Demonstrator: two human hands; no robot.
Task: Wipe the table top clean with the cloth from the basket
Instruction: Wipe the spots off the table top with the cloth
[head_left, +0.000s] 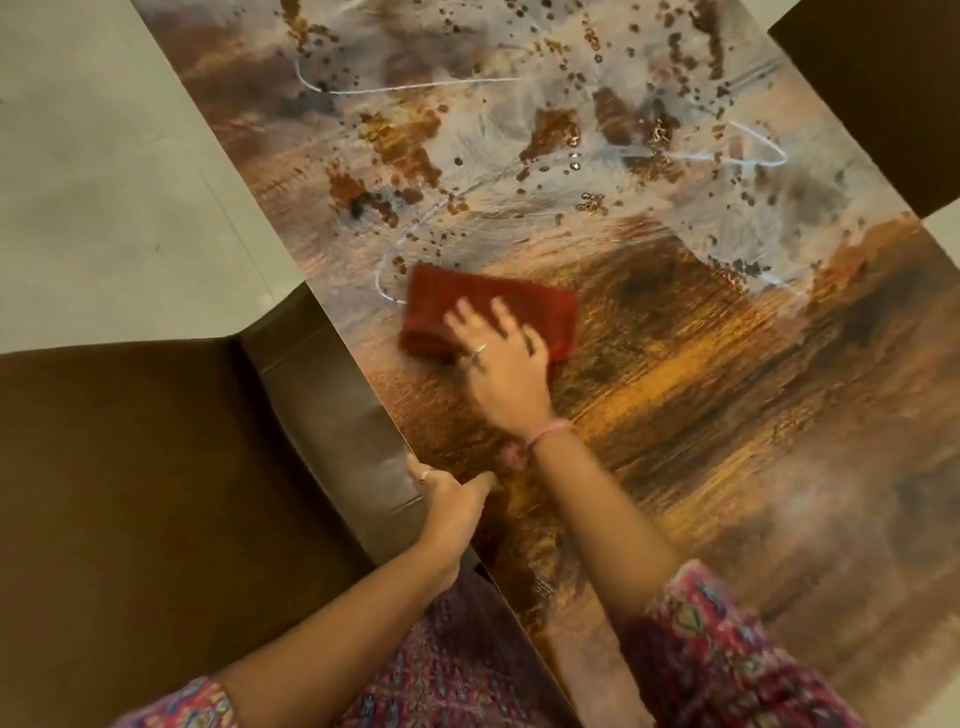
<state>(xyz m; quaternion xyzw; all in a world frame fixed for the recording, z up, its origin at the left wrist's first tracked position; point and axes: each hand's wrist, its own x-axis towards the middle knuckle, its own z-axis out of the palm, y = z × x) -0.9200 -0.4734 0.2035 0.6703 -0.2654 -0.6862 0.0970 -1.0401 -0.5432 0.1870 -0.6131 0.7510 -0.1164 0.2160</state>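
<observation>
Mid-wipe: right hand (498, 353) pressed flat, fingers spread, on the folded red cloth (488, 317), which lies on the worktop (675, 364) near its left edge. Hand blurred, so likely sweeping. Left hand (452, 493) grips the worktop edge, fingers curled, beside a brown chair (156, 467). Next probably: push the cloth toward the far speckled area, keeping the palm down. Basket not in view.

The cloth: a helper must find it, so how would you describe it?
Start at the long patterned table top that runs between brown chairs. Near its left edge, the right hand presses flat on the cloth. It is a folded dark red rectangle, the only plain solid-coloured thing on that mottled surface.
</observation>
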